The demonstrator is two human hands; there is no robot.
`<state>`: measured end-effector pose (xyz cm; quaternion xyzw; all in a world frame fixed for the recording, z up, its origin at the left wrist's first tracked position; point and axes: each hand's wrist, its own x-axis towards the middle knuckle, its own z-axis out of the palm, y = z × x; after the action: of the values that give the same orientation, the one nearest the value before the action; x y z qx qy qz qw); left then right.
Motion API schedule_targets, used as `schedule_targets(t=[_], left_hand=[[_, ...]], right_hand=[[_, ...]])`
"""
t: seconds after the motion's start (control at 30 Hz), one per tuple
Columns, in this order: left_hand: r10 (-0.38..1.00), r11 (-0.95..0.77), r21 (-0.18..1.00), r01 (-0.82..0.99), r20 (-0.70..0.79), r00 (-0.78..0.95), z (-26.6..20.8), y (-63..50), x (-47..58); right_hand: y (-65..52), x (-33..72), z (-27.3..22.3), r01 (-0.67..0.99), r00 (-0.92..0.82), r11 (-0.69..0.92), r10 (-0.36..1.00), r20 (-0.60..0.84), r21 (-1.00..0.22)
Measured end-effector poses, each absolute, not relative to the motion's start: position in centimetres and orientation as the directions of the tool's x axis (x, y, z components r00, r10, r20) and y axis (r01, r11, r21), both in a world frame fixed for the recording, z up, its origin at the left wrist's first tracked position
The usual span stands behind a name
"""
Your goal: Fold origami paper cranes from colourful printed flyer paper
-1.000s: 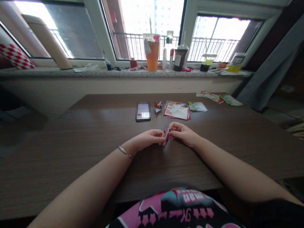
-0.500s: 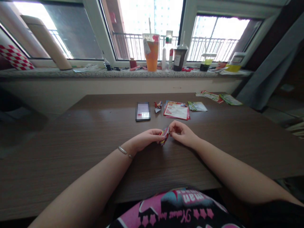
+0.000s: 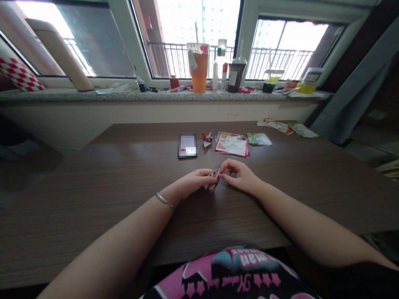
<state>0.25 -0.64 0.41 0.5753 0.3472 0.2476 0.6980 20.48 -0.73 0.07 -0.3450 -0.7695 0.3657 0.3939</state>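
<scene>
Between my hands is a small shiny red, yellow and purple paper piece (image 3: 213, 182), creased and folded; its exact kind is too small to make out. My left hand (image 3: 198, 182) pinches it between thumb and fingers from the left. At its upper right edge, my right hand (image 3: 238, 174) has thumb and fingertips closed on it. Just beyond the hands lies another crumpled or folded red paper piece (image 3: 207, 140). To its right rests a stack of printed red and white sheets (image 3: 231, 144).
A phone (image 3: 187, 146) with a blurred screen lies left of the papers. Green and white cards (image 3: 259, 139) and more leaflets (image 3: 277, 126) sit at the table's back right. On the windowsill stand an orange drink cup (image 3: 199, 72), a dark cup (image 3: 236, 77) and bottles.
The colourful paper piece has turned slightly and shifted a little left. My right fingers have moved slightly left with it. Things on the table stay put.
</scene>
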Motion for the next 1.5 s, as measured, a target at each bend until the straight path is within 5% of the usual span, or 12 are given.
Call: schedule_targets(t=[0.4,0.8,1.2,1.5], left_hand=[[0.832,0.135,0.990,0.045,-0.138,0.537,0.0,-1.1,1.2],[0.881,0.009,0.995,0.100,-0.055,0.470,0.4,-1.6,1.7],[0.890,-0.019,0.995,0.100,-0.029,0.454,0.2,-1.9,1.9],[0.938,-0.027,0.999,0.038,0.012,0.346,0.1,-2.4,2.3]], right_hand=[[-0.9,20.4,0.2,0.351,-0.436,0.511,0.831,0.346,-0.785],[-1.2,20.7,0.5,0.418,-0.479,0.725,0.688,0.545,-0.547],[-1.3,20.1,0.5,0.440,-0.422,0.629,0.775,0.471,-0.641],[-1.2,20.3,0.4,0.442,-0.405,0.686,0.728,0.554,-0.578]])
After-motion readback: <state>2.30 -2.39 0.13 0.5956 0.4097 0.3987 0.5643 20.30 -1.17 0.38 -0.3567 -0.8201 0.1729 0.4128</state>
